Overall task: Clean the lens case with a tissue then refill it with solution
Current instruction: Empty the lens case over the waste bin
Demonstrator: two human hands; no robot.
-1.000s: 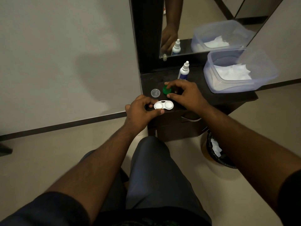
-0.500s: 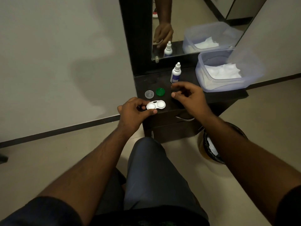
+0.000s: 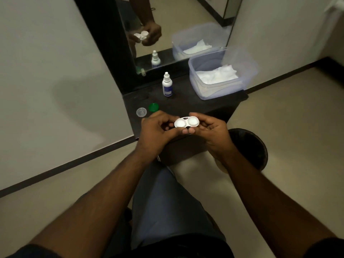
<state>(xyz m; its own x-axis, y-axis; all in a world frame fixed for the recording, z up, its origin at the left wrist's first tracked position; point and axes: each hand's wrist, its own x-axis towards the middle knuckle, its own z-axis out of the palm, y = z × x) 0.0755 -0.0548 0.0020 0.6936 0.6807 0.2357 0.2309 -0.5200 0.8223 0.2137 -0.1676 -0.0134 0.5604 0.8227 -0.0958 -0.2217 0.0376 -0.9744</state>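
The white lens case (image 3: 186,122) with its two open cups is held in the air in front of the dark shelf (image 3: 188,104), above my lap. My left hand (image 3: 156,133) pinches its left end and my right hand (image 3: 212,131) holds its right end. Two caps lie on the shelf's left part: a green cap (image 3: 153,107) and a clear cap (image 3: 141,111). The white solution bottle (image 3: 167,84) with a blue label stands upright farther back. White tissues (image 3: 216,74) lie in a clear plastic tub (image 3: 219,90) on the shelf's right.
A mirror (image 3: 176,25) stands behind the shelf and reflects the hands, bottle and tub. A dark waste bin (image 3: 249,148) sits on the floor at the right, below my right hand. A pale wall runs along the left.
My right hand left the green cap on the shelf and came to the lens case. Both hands lifted the case off the shelf edge toward me.
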